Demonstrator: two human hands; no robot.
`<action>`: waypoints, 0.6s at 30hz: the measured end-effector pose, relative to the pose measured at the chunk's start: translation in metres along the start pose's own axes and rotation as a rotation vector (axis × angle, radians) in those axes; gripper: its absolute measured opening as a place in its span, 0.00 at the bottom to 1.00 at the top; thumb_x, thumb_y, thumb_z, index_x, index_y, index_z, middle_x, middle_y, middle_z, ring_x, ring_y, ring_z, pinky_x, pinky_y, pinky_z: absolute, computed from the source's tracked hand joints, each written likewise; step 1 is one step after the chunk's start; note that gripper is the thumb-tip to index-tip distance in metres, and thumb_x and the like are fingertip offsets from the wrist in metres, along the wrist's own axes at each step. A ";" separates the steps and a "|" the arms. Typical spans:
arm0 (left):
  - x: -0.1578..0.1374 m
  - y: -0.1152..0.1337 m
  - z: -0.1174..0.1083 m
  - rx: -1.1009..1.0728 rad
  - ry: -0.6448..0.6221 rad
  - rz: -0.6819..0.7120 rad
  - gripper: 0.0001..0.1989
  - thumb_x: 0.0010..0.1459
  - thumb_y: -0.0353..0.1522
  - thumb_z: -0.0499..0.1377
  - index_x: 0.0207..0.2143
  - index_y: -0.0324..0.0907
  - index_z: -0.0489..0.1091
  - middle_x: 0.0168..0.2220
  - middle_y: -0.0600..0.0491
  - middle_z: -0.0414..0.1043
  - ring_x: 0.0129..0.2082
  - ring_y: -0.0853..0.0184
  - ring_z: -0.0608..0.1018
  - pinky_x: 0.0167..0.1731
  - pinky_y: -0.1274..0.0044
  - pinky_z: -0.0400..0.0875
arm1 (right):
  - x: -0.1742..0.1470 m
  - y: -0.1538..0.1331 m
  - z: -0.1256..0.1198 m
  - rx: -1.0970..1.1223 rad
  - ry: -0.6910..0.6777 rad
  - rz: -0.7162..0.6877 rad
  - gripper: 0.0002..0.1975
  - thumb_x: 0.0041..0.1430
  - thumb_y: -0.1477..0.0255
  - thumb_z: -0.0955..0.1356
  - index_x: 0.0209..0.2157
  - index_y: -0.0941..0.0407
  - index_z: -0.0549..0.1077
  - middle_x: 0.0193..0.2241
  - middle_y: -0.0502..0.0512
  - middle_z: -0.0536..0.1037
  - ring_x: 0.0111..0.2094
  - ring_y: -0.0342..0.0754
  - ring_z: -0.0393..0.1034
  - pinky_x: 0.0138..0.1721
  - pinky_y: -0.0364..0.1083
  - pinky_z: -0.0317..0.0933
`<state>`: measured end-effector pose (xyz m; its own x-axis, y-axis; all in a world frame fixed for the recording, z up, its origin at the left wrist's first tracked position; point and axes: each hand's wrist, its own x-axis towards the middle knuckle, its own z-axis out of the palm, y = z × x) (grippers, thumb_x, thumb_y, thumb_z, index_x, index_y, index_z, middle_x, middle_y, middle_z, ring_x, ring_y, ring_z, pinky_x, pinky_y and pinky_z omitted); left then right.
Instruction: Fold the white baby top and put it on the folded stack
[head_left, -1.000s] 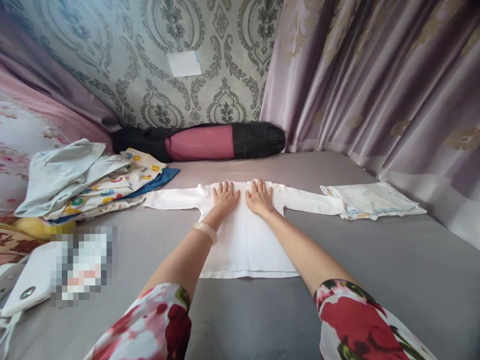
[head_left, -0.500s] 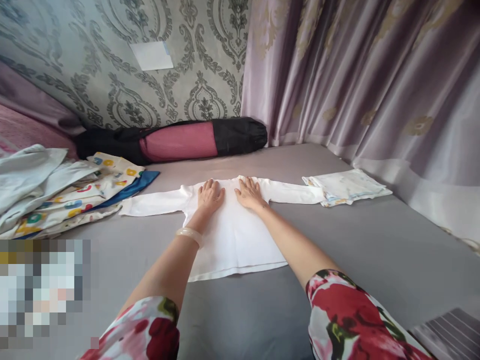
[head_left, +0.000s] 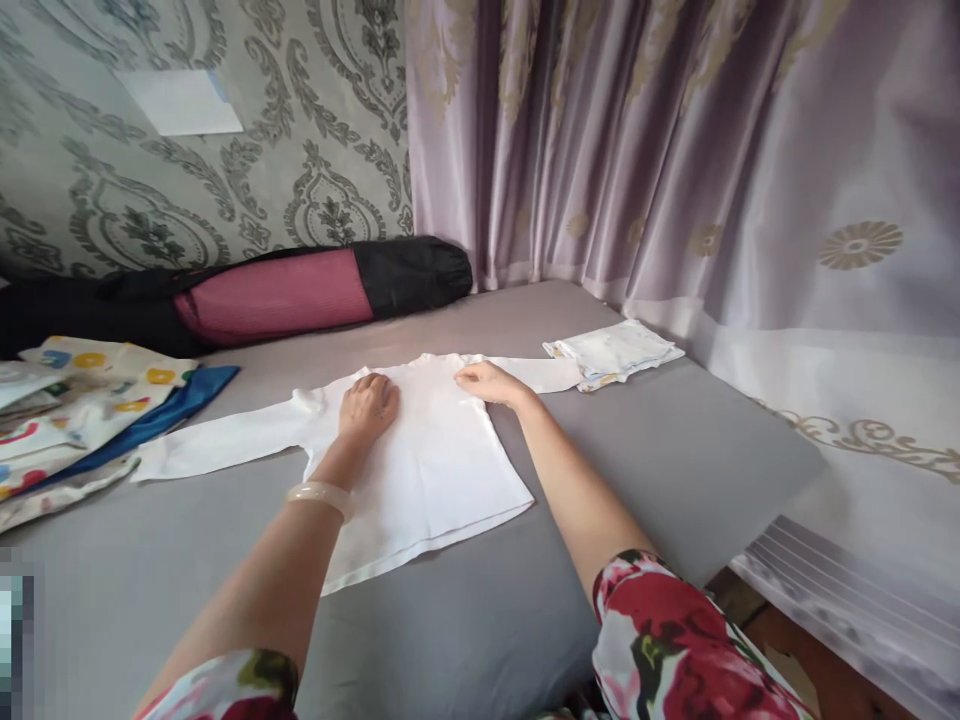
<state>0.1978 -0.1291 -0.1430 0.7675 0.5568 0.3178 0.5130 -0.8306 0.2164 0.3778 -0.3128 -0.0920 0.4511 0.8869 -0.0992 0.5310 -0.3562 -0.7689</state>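
Note:
A white long-sleeved shirt (head_left: 424,460) lies spread on the grey bed sheet, both sleeves stretched out sideways. My left hand (head_left: 367,408) rests palm down on its upper left part, the fingers lightly bent against the fabric; a pale bangle (head_left: 321,494) circles that wrist. At the shirt's right shoulder, my right hand (head_left: 486,382) has thumb and fingers pinched together on the cloth. Beyond it, the right sleeve reaches a folded stack of pale printed clothes (head_left: 615,352), its cuff against the stack's near left edge.
On the left lies a heap of printed clothes (head_left: 97,400) with a blue garment (head_left: 169,415). A long black and pink bag (head_left: 277,295) runs along the patterned wall (head_left: 247,130). Lilac curtains (head_left: 585,150) hang behind the bed's right side. Grey sheet (head_left: 660,460) extends to the right edge.
My view has turned right. My right hand has gone from lying flat near the collar to pinching cloth at the right shoulder. My left hand stays on the shirt, its fingers more bent.

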 end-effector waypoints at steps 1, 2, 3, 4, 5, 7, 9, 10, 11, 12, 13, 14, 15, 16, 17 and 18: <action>0.000 0.000 0.000 0.002 0.000 -0.001 0.17 0.63 0.37 0.48 0.47 0.39 0.70 0.51 0.42 0.73 0.53 0.52 0.73 0.53 0.63 0.67 | 0.000 0.003 -0.002 0.058 0.044 0.012 0.11 0.61 0.71 0.65 0.39 0.58 0.78 0.41 0.53 0.81 0.41 0.47 0.76 0.43 0.41 0.65; 0.000 0.001 -0.001 0.003 0.001 -0.002 0.17 0.63 0.37 0.48 0.46 0.39 0.70 0.51 0.43 0.73 0.53 0.52 0.73 0.53 0.63 0.67 | 0.000 0.005 -0.004 0.116 0.079 0.032 0.09 0.61 0.72 0.65 0.36 0.58 0.78 0.38 0.53 0.81 0.36 0.45 0.76 0.40 0.41 0.66; 0.000 0.001 -0.001 0.005 0.003 -0.002 0.17 0.63 0.37 0.47 0.46 0.40 0.70 0.51 0.43 0.73 0.53 0.52 0.73 0.53 0.63 0.67 | 0.000 0.008 -0.006 0.168 0.106 0.057 0.09 0.61 0.73 0.65 0.34 0.58 0.77 0.35 0.53 0.81 0.32 0.44 0.76 0.36 0.40 0.66; -0.001 0.001 -0.001 0.008 0.006 -0.003 0.17 0.63 0.37 0.47 0.46 0.40 0.70 0.51 0.43 0.73 0.53 0.52 0.73 0.53 0.64 0.67 | 0.001 0.010 -0.009 0.208 0.135 0.085 0.09 0.61 0.73 0.65 0.32 0.59 0.77 0.32 0.54 0.81 0.29 0.43 0.75 0.33 0.39 0.65; -0.001 0.002 -0.001 0.012 0.007 -0.002 0.17 0.63 0.37 0.47 0.46 0.40 0.70 0.51 0.44 0.73 0.53 0.53 0.73 0.52 0.64 0.67 | 0.001 0.013 -0.012 0.231 0.166 0.110 0.09 0.60 0.74 0.65 0.31 0.59 0.76 0.30 0.54 0.81 0.27 0.42 0.74 0.31 0.39 0.65; -0.001 0.002 -0.001 0.019 0.004 -0.001 0.17 0.63 0.36 0.47 0.46 0.40 0.70 0.51 0.44 0.73 0.52 0.53 0.73 0.52 0.64 0.68 | 0.000 0.019 -0.021 0.219 0.243 0.151 0.09 0.60 0.74 0.64 0.31 0.59 0.76 0.29 0.54 0.81 0.25 0.41 0.73 0.29 0.38 0.63; -0.001 0.001 -0.001 0.024 0.003 0.004 0.17 0.63 0.36 0.47 0.46 0.40 0.70 0.51 0.43 0.73 0.52 0.53 0.73 0.51 0.63 0.68 | -0.002 0.026 -0.031 0.142 0.343 0.189 0.10 0.60 0.75 0.64 0.32 0.59 0.77 0.29 0.54 0.81 0.27 0.42 0.73 0.30 0.38 0.64; -0.001 0.001 0.000 0.024 0.005 0.006 0.17 0.63 0.36 0.47 0.46 0.39 0.70 0.51 0.43 0.73 0.52 0.53 0.73 0.52 0.64 0.68 | -0.004 0.030 -0.037 0.088 0.399 0.210 0.10 0.59 0.75 0.64 0.33 0.58 0.78 0.30 0.54 0.81 0.29 0.43 0.74 0.32 0.38 0.64; -0.001 0.001 0.000 0.025 0.008 0.006 0.17 0.63 0.36 0.47 0.46 0.40 0.70 0.52 0.43 0.73 0.53 0.53 0.73 0.52 0.64 0.67 | -0.006 0.034 -0.043 0.024 0.459 0.229 0.10 0.59 0.76 0.64 0.34 0.58 0.79 0.32 0.54 0.82 0.32 0.44 0.75 0.34 0.39 0.64; 0.000 0.000 0.001 0.025 0.010 0.004 0.16 0.63 0.36 0.48 0.46 0.40 0.70 0.52 0.43 0.73 0.53 0.53 0.73 0.52 0.64 0.67 | -0.009 0.038 -0.048 -0.042 0.522 0.253 0.11 0.59 0.76 0.64 0.36 0.57 0.79 0.34 0.54 0.82 0.36 0.45 0.75 0.37 0.40 0.65; 0.000 0.000 0.002 0.024 0.010 0.001 0.16 0.63 0.36 0.48 0.47 0.40 0.70 0.52 0.43 0.73 0.53 0.53 0.73 0.53 0.64 0.67 | -0.012 0.041 -0.053 -0.106 0.581 0.279 0.12 0.59 0.76 0.64 0.37 0.57 0.80 0.37 0.55 0.82 0.40 0.47 0.75 0.40 0.41 0.64; 0.000 0.000 0.002 0.024 0.008 -0.005 0.16 0.63 0.36 0.49 0.47 0.40 0.70 0.52 0.43 0.73 0.53 0.54 0.73 0.53 0.64 0.67 | -0.015 0.043 -0.058 -0.163 0.630 0.311 0.13 0.59 0.76 0.63 0.39 0.56 0.80 0.39 0.56 0.82 0.43 0.48 0.74 0.43 0.42 0.64; 0.001 0.001 0.002 0.024 0.005 -0.011 0.16 0.62 0.36 0.49 0.47 0.40 0.70 0.53 0.43 0.72 0.54 0.54 0.72 0.54 0.64 0.66 | -0.019 0.046 -0.062 -0.212 0.671 0.355 0.14 0.59 0.76 0.63 0.40 0.56 0.80 0.40 0.57 0.81 0.45 0.50 0.74 0.44 0.43 0.64; 0.001 0.001 0.002 0.024 0.000 -0.015 0.16 0.62 0.35 0.49 0.47 0.40 0.70 0.53 0.43 0.72 0.54 0.54 0.72 0.54 0.64 0.67 | -0.022 0.047 -0.066 -0.252 0.699 0.402 0.15 0.60 0.75 0.63 0.41 0.55 0.80 0.41 0.59 0.81 0.46 0.51 0.73 0.45 0.45 0.64; 0.001 0.001 0.001 0.024 -0.005 -0.015 0.16 0.63 0.35 0.49 0.47 0.40 0.70 0.53 0.43 0.72 0.54 0.54 0.72 0.53 0.64 0.67 | -0.025 0.049 -0.069 -0.284 0.716 0.441 0.15 0.61 0.75 0.62 0.42 0.55 0.80 0.42 0.60 0.80 0.46 0.52 0.73 0.46 0.46 0.63; 0.001 0.002 0.001 0.025 -0.008 -0.013 0.16 0.63 0.35 0.49 0.47 0.39 0.70 0.52 0.42 0.72 0.54 0.53 0.72 0.53 0.64 0.67 | -0.028 0.050 -0.071 -0.313 0.736 0.485 0.15 0.62 0.74 0.62 0.43 0.55 0.79 0.43 0.61 0.80 0.47 0.53 0.72 0.47 0.48 0.63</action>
<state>0.1998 -0.1303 -0.1432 0.7638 0.5674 0.3078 0.5322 -0.8233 0.1972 0.4429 -0.3759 -0.0826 0.9580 0.2490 0.1425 0.2862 -0.7969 -0.5320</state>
